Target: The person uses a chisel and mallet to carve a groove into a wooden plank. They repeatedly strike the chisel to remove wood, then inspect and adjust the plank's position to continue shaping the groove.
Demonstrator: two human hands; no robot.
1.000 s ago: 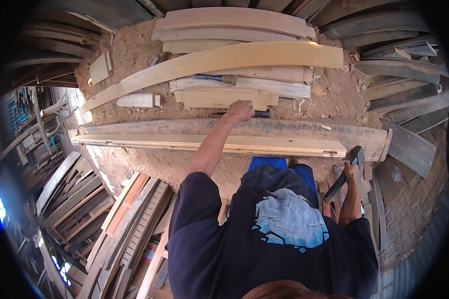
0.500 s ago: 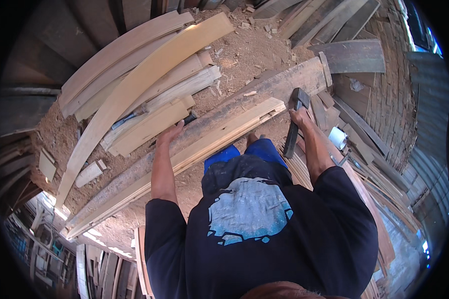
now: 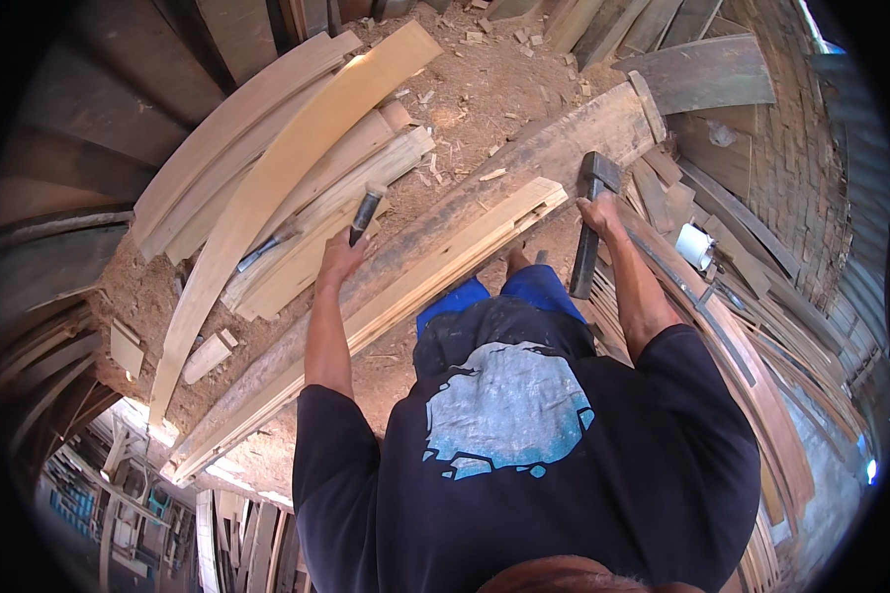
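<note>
My left hand (image 3: 341,260) is closed round the dark handle of a chisel (image 3: 366,213), its pale butt end pointing up and away from me. The chisel's lower end is hidden in the hand. Below that hand runs a pale, long timber (image 3: 445,272) with a stepped far end, lying along a thick, weathered beam (image 3: 544,168). My right hand (image 3: 597,211) grips a dark mallet (image 3: 600,173) beyond the timber's right end. The mallet's block head points away from me and its handle comes back toward my legs.
Curved boards (image 3: 297,138) are stacked at the left, with another chisel-like tool (image 3: 265,249) on them. Wood shavings and chips cover the ground (image 3: 494,89). A white container (image 3: 695,246) stands at the right among offcuts and long strips (image 3: 761,336). A brick wall (image 3: 811,168) rises beyond.
My left hand has picked the chisel up from beside the beam and now holds it raised. My right hand still grips the mallet. The whole view has shifted slightly.
</note>
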